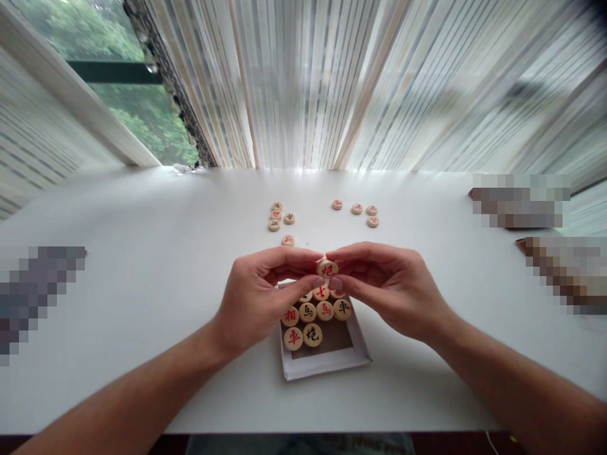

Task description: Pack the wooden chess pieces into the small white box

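Between the fingertips of both hands is a round wooden Chinese chess piece with a red character, its face turned toward me. My left hand pinches it from the left, and my right hand from the right. Right below them lies a shallow white box holding several Chinese chess pieces in rows, with red or black characters. In its front row a red-marked piece sits beside a black-marked piece. My hands hide part of the back row.
Beyond my hands, several loose pieces lie on the white table: a group at left and a group at right. Blurred-out objects stand at the table's left and right sides. Striped curtains hang behind it.
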`<state>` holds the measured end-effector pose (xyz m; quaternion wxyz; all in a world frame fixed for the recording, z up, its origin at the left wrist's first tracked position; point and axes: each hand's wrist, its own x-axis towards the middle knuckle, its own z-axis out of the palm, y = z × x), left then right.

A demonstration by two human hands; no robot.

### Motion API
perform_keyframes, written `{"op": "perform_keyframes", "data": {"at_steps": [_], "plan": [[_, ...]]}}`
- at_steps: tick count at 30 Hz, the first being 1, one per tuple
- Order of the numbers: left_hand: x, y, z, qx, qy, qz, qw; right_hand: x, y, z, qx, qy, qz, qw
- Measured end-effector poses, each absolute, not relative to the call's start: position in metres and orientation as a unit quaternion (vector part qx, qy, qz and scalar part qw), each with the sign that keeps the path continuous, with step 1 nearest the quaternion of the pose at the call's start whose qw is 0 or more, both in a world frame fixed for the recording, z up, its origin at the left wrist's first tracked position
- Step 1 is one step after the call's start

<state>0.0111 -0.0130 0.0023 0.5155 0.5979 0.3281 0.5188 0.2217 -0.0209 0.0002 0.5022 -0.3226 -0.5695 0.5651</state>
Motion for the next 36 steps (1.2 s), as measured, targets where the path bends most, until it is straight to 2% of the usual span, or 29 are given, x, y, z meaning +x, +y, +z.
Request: {"op": "perform_keyframes", "data": {"at_steps": [13,25,30,36], "plan": [[0.011,-0.012,0.009,0.628,0.345,0.488,0.498,0.22,-0.024,0.01,-0.363,-0.567,0.581,0.458],[0.013,-0.016,0.005,0.591,0.329,0.464,0.572,0.218,-0.024,0.011,-0.373,-0.482,0.661,0.438],[0.011,-0.017,0.007,0.643,0.311,0.442,0.542,0.219,-0.025,0.011,-0.373,-0.459,0.698,0.404],[0.011,-0.018,0.006,0.689,0.318,0.433,0.486,0.217,-0.025,0.015,-0.373,-0.466,0.692,0.407]]}}
